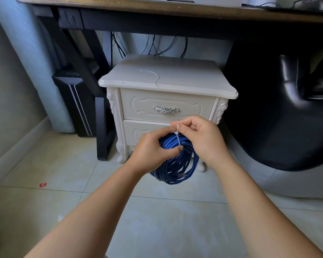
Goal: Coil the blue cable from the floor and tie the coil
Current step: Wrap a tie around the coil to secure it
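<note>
Both bare forearms reach forward and converge at centre. The left hand [151, 151] is curled round the top of the blue cable coil [175, 170], thumb pressed across the strands. The right hand [203, 140] sits just beside it, slightly higher, thumb and forefinger pinching the white zip tie [178, 140].

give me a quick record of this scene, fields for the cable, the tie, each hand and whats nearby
cable: blue cable, coiled in loops, held in front of the nightstand
tie: white zip tie, wrapped across the top of the coil
left hand: grips the coil, thumb by the tie
right hand: pinches the tie's upper end
nightstand: white, with a spare tie lying on top
floor: pale tiles, small red scrap at left
progress: coil made; whether the tie is pulled tight cannot be told
</note>
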A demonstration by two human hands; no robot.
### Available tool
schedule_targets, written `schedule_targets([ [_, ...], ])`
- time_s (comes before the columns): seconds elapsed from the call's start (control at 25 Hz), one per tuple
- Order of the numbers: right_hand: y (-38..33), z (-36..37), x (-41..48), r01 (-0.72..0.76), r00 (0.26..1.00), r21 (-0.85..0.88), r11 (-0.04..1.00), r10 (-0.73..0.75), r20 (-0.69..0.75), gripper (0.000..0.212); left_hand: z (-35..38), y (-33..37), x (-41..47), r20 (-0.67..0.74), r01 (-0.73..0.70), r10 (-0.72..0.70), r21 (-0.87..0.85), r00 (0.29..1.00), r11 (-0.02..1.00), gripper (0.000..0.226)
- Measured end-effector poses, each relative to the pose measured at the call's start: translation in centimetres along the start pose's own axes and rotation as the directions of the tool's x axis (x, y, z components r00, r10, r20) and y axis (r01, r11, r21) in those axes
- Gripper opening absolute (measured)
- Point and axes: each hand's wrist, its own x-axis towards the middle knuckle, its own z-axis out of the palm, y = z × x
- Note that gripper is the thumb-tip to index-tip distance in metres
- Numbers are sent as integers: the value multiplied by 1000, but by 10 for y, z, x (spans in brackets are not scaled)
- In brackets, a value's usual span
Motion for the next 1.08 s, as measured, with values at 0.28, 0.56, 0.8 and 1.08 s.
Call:
schedule_targets([
  [0.28, 5, -10, 9, -72, 968, 86, 994, 91, -236, 46, -9, 5, 3, -155, 134, -213, -407, 965, 904, 31],
  [0.56, 36, 0, 3, -629, 775, 378, 679, 583, 243, 88, -18, 8, 13, -231, 113, -442, -772, 867, 626, 25],
  [0.8, 40, 12, 1, -515, 828, 717, 470, 488, 275, 33, -15, 8, 12, -128, 116, -401, -840, 907, 530, 36],
  [1.08, 44, 1, 13, -402, 851, 682, 610, 524, 33, 25, -42, 6, 10, 129, 356, -348, -575, 928, 737, 75],
])
